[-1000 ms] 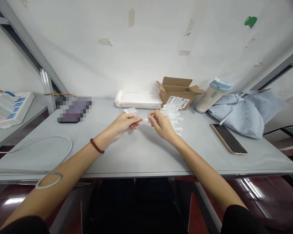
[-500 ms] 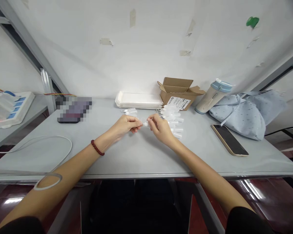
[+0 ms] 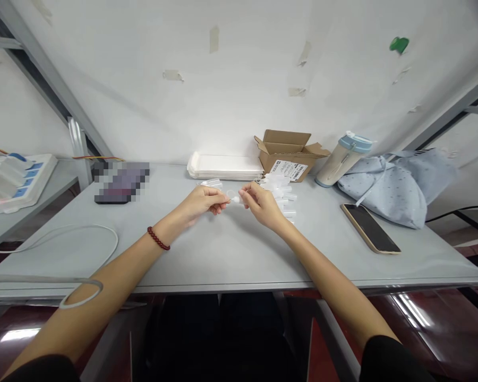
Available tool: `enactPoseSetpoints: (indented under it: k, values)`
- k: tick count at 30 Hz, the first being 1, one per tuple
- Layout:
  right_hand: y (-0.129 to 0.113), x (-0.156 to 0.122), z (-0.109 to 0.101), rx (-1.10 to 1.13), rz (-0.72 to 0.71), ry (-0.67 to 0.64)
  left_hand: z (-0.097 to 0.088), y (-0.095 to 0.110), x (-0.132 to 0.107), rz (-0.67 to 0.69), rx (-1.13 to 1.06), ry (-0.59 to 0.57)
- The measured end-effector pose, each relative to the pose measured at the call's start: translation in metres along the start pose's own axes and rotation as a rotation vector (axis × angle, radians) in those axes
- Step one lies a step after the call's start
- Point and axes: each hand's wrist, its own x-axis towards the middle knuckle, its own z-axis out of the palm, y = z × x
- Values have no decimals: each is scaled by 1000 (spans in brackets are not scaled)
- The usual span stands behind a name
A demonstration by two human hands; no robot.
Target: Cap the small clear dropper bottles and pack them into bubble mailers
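Observation:
Over the middle of the grey table both my hands meet at a small white bottle with a narrow tip. My right hand is closed round the body of this bottle. At its tip, my left hand pinches with thumb and forefinger; what lies between them is too small to make out. A thin clear loop shows just above the bottle tip. Behind and beside my right hand lie several similar small white bottles, partly hidden by it. A few more clear and white pieces lie beyond my left hand.
Against the wall are stacked white trays and an open cardboard box. To the right stand a tumbler, a blue cloth bag and a phone. A pale cable loops at the left, crossing my left forearm.
The view has shifted slightly. My hands stay together at the small bottle, and a thin clear loop now shows above its tip.

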Motion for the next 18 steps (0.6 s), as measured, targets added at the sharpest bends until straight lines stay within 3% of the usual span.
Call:
enactPoseSetpoints:
  k: [10,18]
  values:
    - [-2,1,-1,35,7,-12,-8,-5,5,-15,-56,-30]
    - [2,-3,1,25,0,-26,-10,-9,7,-114,-89,-82]
